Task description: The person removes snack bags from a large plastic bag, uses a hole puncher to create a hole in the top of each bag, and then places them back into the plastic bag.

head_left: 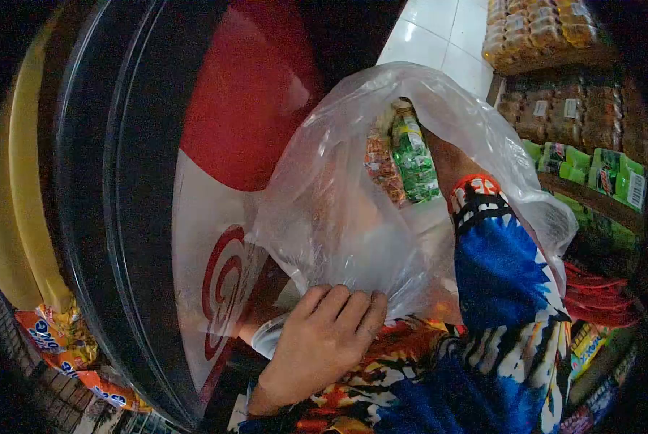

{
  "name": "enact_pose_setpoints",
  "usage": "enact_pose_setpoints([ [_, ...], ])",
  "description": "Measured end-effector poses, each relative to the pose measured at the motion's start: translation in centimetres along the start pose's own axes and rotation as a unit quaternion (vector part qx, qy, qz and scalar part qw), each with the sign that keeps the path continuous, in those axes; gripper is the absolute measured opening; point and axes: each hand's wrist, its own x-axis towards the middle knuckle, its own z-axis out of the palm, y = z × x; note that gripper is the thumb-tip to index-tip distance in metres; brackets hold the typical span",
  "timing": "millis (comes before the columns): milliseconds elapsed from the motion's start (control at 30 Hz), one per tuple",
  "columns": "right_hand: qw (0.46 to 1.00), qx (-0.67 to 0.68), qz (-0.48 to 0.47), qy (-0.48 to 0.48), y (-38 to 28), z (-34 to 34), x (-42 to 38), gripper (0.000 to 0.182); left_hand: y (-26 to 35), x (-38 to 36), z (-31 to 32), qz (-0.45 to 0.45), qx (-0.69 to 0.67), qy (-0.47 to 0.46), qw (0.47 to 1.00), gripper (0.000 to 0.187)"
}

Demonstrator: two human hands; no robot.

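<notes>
A large clear plastic bag (316,195) hangs wide in front of me. My left hand (324,336) is closed on its near rim, fingers curled over the bunched film. From the right, my right forearm (445,160), in a blue patterned sleeve (494,253), reaches into the bag's mouth. The film and the bag's inside hide my right hand, so its fingers do not show. Inside the bag lie a green plastic bottle (416,163) with a pale label and, beside it, a reddish-brown bottle or pack (382,168).
A red and white freezer cabinet (248,94) with a red swirl logo stands close on the left. Orange packets (63,343) lie at lower left. Shrink-wrapped bottle packs (541,32) and green packs (616,177) are stacked at right. White floor tiles (428,36) show at the top.
</notes>
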Motion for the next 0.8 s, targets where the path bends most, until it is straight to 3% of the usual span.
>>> enact_pose_setpoints([
  [433, 0.999, 0.032, -0.029, -0.009, 1.0, -4.1, -4.6, 0.042, 1.3, -0.6, 1.6, 0.017, 0.053, 0.044, 0.997, 0.036],
  [567, 0.996, 0.074, -0.055, 0.009, 0.8, -6.7, -11.5, 0.042, 1.6, -0.9, 2.2, 0.02, 0.089, 0.085, 0.992, 0.029],
  [733, 0.987, 0.082, -0.004, 0.139, -2.9, -11.3, -24.6, 0.038, 2.3, -2.1, 3.7, 0.052, 0.129, 0.133, 0.981, 0.026],
  [800, 0.962, 0.187, -0.055, 0.191, -4.6, -14.7, -31.1, 0.027, 2.5, -2.6, 4.5, 0.038, 0.125, 0.142, 0.981, 0.026],
])
